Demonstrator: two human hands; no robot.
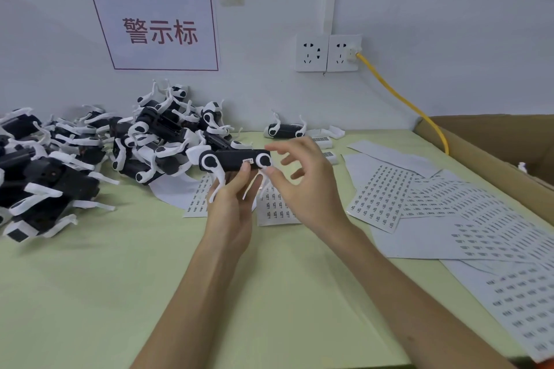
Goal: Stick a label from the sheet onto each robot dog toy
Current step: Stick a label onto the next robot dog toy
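Observation:
My left hand (pixel 230 204) grips a black and white robot dog toy (pixel 230 160) from below, lifted above the table, thumb on its side. A small white label (pixel 248 161) sits on the toy's black body near its right end. My right hand (pixel 302 180) hovers just right of the toy, fingers loosely spread, holding nothing I can see. Under my hands lies a label sheet (pixel 275 207). A large heap of robot dog toys (pixel 90 153) covers the table's left side. One single toy (pixel 284 130) lies by the wall.
Several label sheets (pixel 449 213) spread over the right of the green table (pixel 150 278). A cardboard box (pixel 494 153) stands at the far right. A yellow cable (pixel 404 102) runs from the wall socket (pixel 343 52) to the box. Small white barcoded boxes (pixel 323 141) lie behind my right hand.

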